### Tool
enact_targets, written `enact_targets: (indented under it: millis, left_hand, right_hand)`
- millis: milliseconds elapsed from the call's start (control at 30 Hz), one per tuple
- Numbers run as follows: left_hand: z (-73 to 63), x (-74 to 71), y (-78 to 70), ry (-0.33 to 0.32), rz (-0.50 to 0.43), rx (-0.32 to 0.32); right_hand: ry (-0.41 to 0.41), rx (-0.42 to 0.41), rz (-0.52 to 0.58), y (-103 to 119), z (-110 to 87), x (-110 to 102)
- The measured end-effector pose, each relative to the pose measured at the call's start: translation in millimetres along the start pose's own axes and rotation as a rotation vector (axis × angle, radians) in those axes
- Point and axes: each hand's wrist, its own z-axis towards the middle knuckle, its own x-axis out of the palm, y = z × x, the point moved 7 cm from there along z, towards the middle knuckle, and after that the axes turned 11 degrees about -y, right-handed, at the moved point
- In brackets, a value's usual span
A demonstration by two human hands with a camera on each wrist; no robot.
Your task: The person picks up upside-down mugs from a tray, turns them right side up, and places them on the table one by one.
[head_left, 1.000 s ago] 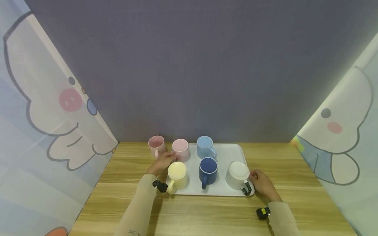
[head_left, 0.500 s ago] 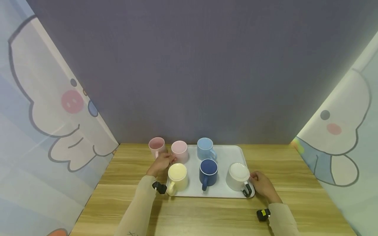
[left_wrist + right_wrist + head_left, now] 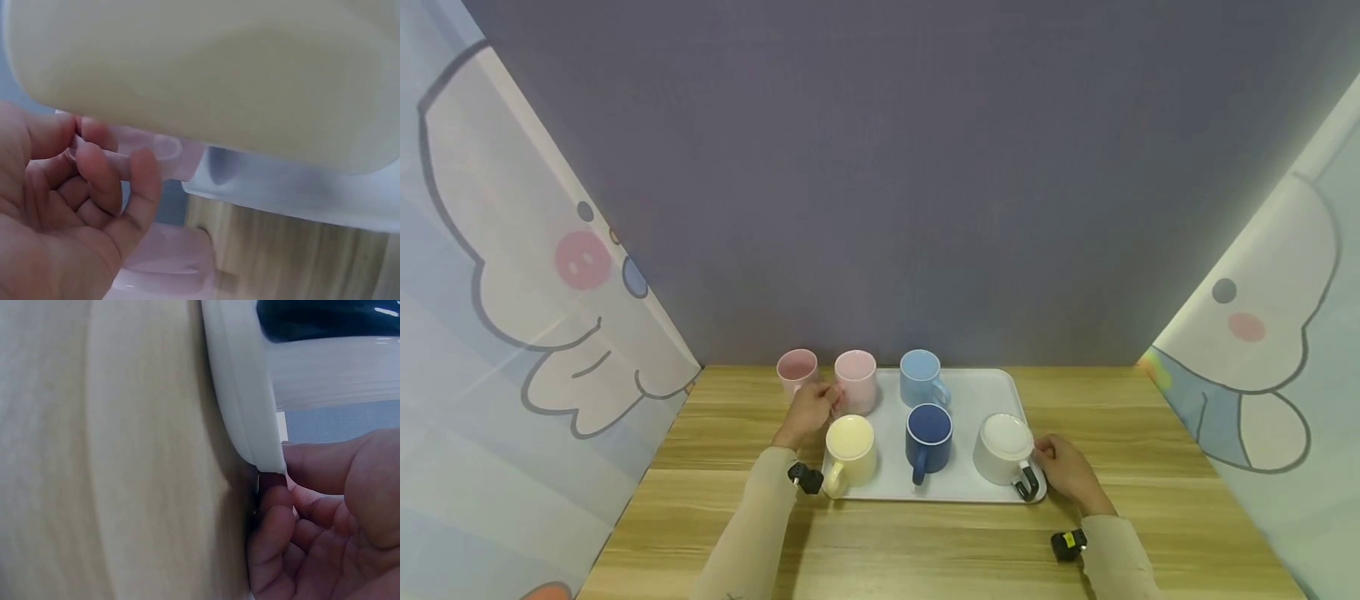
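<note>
A light pink mug (image 3: 855,383) stands bottom-up at the tray's back left. My left hand (image 3: 811,410) pinches its handle (image 3: 122,164) between thumb and fingers, seen in the left wrist view. At the right side, my right hand (image 3: 1066,468) pinches the rim of the white tray (image 3: 966,483), thumb above and fingers under the edge in the right wrist view. Nearest to that hand is a white mug (image 3: 1002,450) with a black-and-white handle, bottom-up. A yellow mug (image 3: 852,450), also bottom-up, stands just in front of the left hand and fills much of the left wrist view.
A light blue mug (image 3: 921,379) stands at the tray's back, with a dark blue mug (image 3: 928,442) in front of it. Left of the tray, a darker pink mug (image 3: 797,367) stands upright on the wooden table (image 3: 925,550). A grey wall (image 3: 887,208) rises behind.
The light pink mug has shifted slightly left and towards the back with my left hand on its handle; it looks a little raised. My right hand has stayed at the tray's edge.
</note>
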Motion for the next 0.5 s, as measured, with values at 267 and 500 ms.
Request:
enact_targets:
  millis: [267, 500]
  left_hand:
    - [1.6, -5.8, -23.6, -0.039, -0.085, 0.074]
    - [-1.8, -8.7, -37.6, -0.066, -0.104, 0.062]
  right_hand:
    - [0.007, 0.011, 0.006, 2.2, -0.3, -0.2]
    - [0.024, 0.030, 0.018, 1.3, -1.0, 0.3]
